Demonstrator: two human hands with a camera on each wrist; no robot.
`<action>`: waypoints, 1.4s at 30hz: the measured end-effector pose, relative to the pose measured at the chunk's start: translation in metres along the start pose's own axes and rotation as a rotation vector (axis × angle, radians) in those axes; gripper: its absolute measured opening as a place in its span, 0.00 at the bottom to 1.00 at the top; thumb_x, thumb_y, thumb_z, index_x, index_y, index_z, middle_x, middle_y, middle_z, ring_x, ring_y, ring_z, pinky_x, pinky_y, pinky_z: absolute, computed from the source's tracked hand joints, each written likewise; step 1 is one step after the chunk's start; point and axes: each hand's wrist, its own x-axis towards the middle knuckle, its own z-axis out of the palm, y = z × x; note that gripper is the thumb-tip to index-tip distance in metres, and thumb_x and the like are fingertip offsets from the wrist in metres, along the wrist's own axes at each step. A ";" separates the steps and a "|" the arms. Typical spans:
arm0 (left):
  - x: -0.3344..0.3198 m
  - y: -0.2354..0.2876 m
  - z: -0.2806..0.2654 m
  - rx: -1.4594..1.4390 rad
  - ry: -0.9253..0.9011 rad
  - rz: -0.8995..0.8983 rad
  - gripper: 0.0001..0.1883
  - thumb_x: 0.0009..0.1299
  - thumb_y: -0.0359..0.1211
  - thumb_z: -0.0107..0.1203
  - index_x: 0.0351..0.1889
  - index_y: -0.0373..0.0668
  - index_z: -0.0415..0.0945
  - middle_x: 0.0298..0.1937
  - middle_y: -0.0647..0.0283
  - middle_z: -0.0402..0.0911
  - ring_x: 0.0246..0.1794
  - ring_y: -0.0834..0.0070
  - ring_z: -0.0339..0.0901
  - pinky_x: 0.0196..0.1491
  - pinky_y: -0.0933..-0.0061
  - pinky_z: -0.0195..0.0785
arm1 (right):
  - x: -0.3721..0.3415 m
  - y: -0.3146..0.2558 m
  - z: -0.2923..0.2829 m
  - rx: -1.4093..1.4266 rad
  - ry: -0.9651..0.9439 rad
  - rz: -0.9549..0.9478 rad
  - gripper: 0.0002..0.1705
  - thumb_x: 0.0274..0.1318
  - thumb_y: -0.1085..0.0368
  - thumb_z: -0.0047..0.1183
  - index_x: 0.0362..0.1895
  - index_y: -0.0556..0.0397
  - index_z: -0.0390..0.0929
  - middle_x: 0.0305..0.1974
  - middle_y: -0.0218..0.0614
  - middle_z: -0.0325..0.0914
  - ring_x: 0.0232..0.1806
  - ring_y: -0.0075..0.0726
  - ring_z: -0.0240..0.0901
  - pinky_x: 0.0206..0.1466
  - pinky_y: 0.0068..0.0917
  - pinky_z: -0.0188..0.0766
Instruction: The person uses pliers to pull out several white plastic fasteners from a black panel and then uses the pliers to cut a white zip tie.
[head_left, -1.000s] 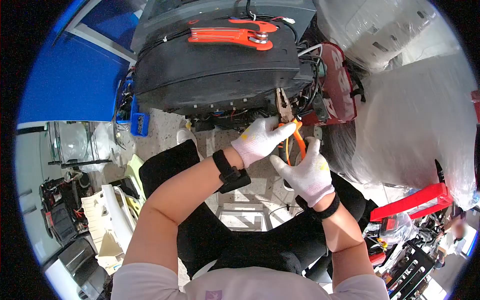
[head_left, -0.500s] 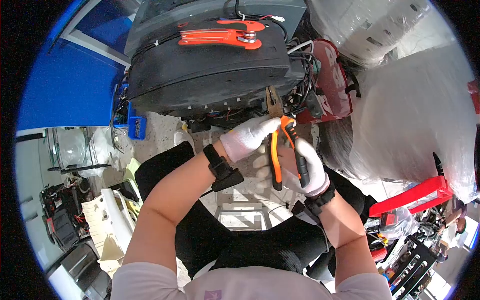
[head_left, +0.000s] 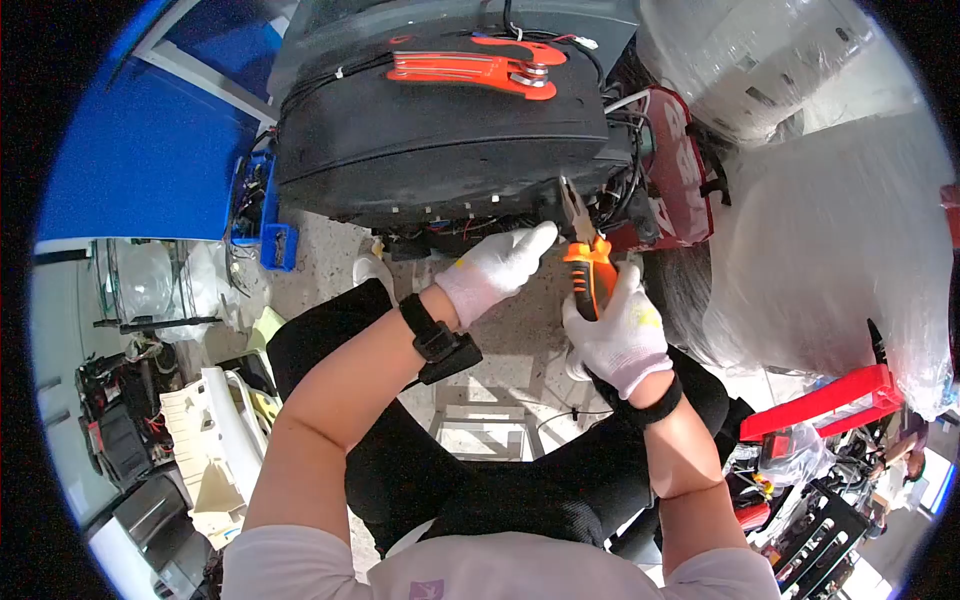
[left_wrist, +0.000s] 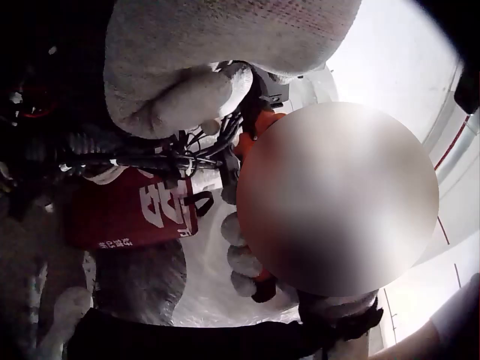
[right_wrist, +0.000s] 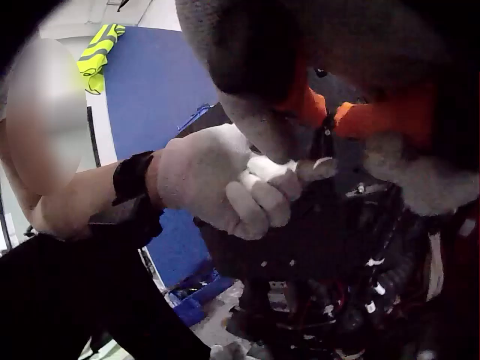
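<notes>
My gloved right hand (head_left: 622, 340) grips a pair of pliers (head_left: 590, 262) with orange and black handles, jaws pointing up toward the black machine. The pliers' handles stand close together. Just left of the pliers, my gloved left hand (head_left: 500, 270) has its fingers curled, fingertips near the pliers' head. In the right wrist view, the left hand (right_wrist: 225, 184) shows bent fingers, with no held thing visible. The left wrist view catches the right hand's fingers round an orange and black handle end (left_wrist: 264, 289). A large black machine housing (head_left: 440, 150) stands in front of both hands.
An orange folding hex key set (head_left: 470, 70) lies on the housing. Cables (head_left: 625, 150) and a red bag (head_left: 680, 170) are at its right side. Blue bins (head_left: 279, 247) stand at left, plastic-wrapped goods (head_left: 820, 230) at right. A red-handled item (head_left: 820, 405) is at lower right.
The pliers' handles, spread wide half a second ago, are now together, and the right hand's grip has turned. My left hand has let go of the pliers and moved slightly left.
</notes>
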 end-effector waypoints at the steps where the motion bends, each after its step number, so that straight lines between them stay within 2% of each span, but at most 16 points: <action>1: 0.001 -0.003 0.000 0.052 0.011 0.057 0.19 0.71 0.51 0.42 0.25 0.50 0.66 0.18 0.78 0.57 0.16 0.87 0.51 0.20 0.82 0.46 | 0.001 0.002 0.001 -0.048 -0.008 0.009 0.37 0.45 0.55 0.57 0.52 0.67 0.56 0.32 0.56 0.74 0.33 0.59 0.74 0.37 0.42 0.71; 9: 0.009 0.011 0.021 0.279 0.002 0.087 0.19 0.67 0.51 0.47 0.26 0.46 0.69 0.19 0.75 0.62 0.18 0.86 0.57 0.22 0.82 0.51 | 0.000 0.001 -0.002 -0.124 0.010 0.016 0.37 0.43 0.52 0.59 0.51 0.63 0.58 0.39 0.55 0.71 0.39 0.58 0.73 0.41 0.44 0.71; 16: 0.021 0.001 0.014 -0.313 0.094 -0.029 0.25 0.64 0.62 0.47 0.23 0.53 0.61 0.19 0.75 0.58 0.19 0.84 0.56 0.22 0.83 0.49 | 0.000 0.007 -0.003 -0.169 0.103 -0.050 0.35 0.42 0.53 0.59 0.49 0.62 0.60 0.36 0.54 0.73 0.37 0.57 0.74 0.39 0.44 0.71; 19: 0.022 0.002 0.007 -0.448 0.132 0.035 0.29 0.61 0.67 0.45 0.22 0.52 0.62 0.19 0.74 0.60 0.18 0.84 0.56 0.22 0.81 0.52 | 0.002 0.006 -0.015 0.103 -0.133 0.027 0.33 0.43 0.53 0.59 0.46 0.62 0.62 0.28 0.50 0.74 0.32 0.54 0.75 0.33 0.40 0.71; 23: 0.023 0.005 0.005 -0.488 0.135 0.006 0.24 0.65 0.61 0.47 0.24 0.52 0.62 0.19 0.75 0.60 0.19 0.85 0.58 0.22 0.82 0.52 | 0.007 0.022 -0.017 0.487 -0.431 0.096 0.32 0.44 0.51 0.61 0.43 0.61 0.63 0.22 0.35 0.70 0.23 0.32 0.70 0.27 0.27 0.67; 25: 0.024 0.007 0.005 -0.534 0.147 -0.031 0.20 0.67 0.57 0.47 0.27 0.53 0.62 0.20 0.76 0.59 0.20 0.85 0.58 0.23 0.83 0.52 | 0.010 0.028 -0.015 1.105 -0.771 0.245 0.30 0.45 0.52 0.62 0.42 0.60 0.63 0.22 0.32 0.68 0.22 0.26 0.67 0.27 0.24 0.66; 27: 0.024 0.008 0.005 -0.605 0.109 0.008 0.19 0.67 0.55 0.49 0.28 0.53 0.62 0.20 0.76 0.60 0.20 0.85 0.59 0.23 0.82 0.53 | 0.007 0.024 -0.010 1.081 -0.736 0.221 0.29 0.44 0.53 0.61 0.41 0.60 0.63 0.22 0.36 0.70 0.22 0.35 0.70 0.27 0.27 0.66; 29: 0.022 0.011 0.005 -0.622 0.082 0.039 0.18 0.67 0.54 0.49 0.29 0.53 0.62 0.20 0.75 0.61 0.20 0.84 0.59 0.23 0.82 0.54 | 0.001 0.014 0.000 0.095 -0.049 -0.091 0.28 0.43 0.54 0.60 0.40 0.60 0.62 0.23 0.45 0.73 0.26 0.50 0.73 0.30 0.36 0.69; 30: 0.021 0.012 0.005 -0.638 0.053 0.070 0.17 0.67 0.53 0.50 0.29 0.53 0.63 0.21 0.75 0.61 0.20 0.84 0.60 0.23 0.82 0.54 | 0.001 0.007 -0.003 0.031 0.017 -0.047 0.28 0.42 0.55 0.58 0.41 0.61 0.62 0.25 0.52 0.74 0.31 0.61 0.73 0.35 0.43 0.70; 33: 0.022 0.013 0.004 -0.653 0.054 0.058 0.16 0.67 0.51 0.50 0.29 0.53 0.62 0.21 0.74 0.62 0.20 0.84 0.60 0.24 0.81 0.55 | 0.000 0.007 -0.011 0.064 -0.043 -0.019 0.29 0.42 0.55 0.59 0.41 0.62 0.62 0.27 0.55 0.74 0.32 0.62 0.73 0.39 0.44 0.70; 34: 0.023 0.013 0.004 -0.652 0.056 0.058 0.16 0.67 0.51 0.50 0.29 0.53 0.62 0.21 0.74 0.62 0.20 0.84 0.60 0.24 0.81 0.55 | 0.002 0.013 -0.012 0.102 -0.186 0.002 0.28 0.44 0.54 0.58 0.41 0.60 0.63 0.28 0.48 0.75 0.27 0.51 0.74 0.34 0.39 0.70; 35: 0.024 0.013 0.004 -0.633 0.091 0.052 0.16 0.67 0.51 0.49 0.29 0.53 0.63 0.21 0.75 0.61 0.20 0.84 0.59 0.24 0.82 0.54 | 0.005 0.021 -0.014 0.102 -0.187 0.002 0.28 0.44 0.54 0.58 0.41 0.60 0.63 0.28 0.48 0.75 0.27 0.51 0.74 0.34 0.39 0.70; 37: 0.025 0.013 0.005 -0.615 0.123 0.047 0.16 0.67 0.52 0.49 0.29 0.53 0.63 0.20 0.75 0.61 0.19 0.84 0.58 0.24 0.82 0.53 | 0.010 0.032 -0.017 1.140 -0.769 0.213 0.23 0.49 0.55 0.57 0.41 0.57 0.64 0.27 0.37 0.73 0.23 0.34 0.69 0.28 0.29 0.68; 38: 0.024 0.014 0.005 -0.619 0.105 0.046 0.15 0.67 0.51 0.49 0.30 0.53 0.64 0.20 0.76 0.61 0.19 0.84 0.59 0.23 0.82 0.53 | 0.004 0.024 -0.021 1.423 -0.836 0.335 0.19 0.52 0.56 0.56 0.39 0.54 0.65 0.26 0.29 0.69 0.22 0.22 0.63 0.26 0.20 0.63; 41: 0.024 0.014 0.003 -0.595 0.093 0.057 0.14 0.68 0.50 0.48 0.32 0.52 0.67 0.20 0.76 0.61 0.19 0.85 0.59 0.22 0.83 0.52 | 0.000 0.019 -0.019 1.632 -0.883 0.419 0.19 0.50 0.56 0.57 0.39 0.53 0.66 0.25 0.29 0.68 0.23 0.23 0.65 0.25 0.19 0.63; 42: 0.025 0.014 0.002 -0.568 0.093 0.066 0.14 0.68 0.50 0.47 0.34 0.51 0.69 0.20 0.77 0.62 0.18 0.85 0.59 0.21 0.83 0.51 | 0.000 0.017 -0.016 1.492 -0.833 0.398 0.19 0.51 0.55 0.57 0.39 0.52 0.66 0.26 0.29 0.69 0.21 0.22 0.64 0.23 0.24 0.65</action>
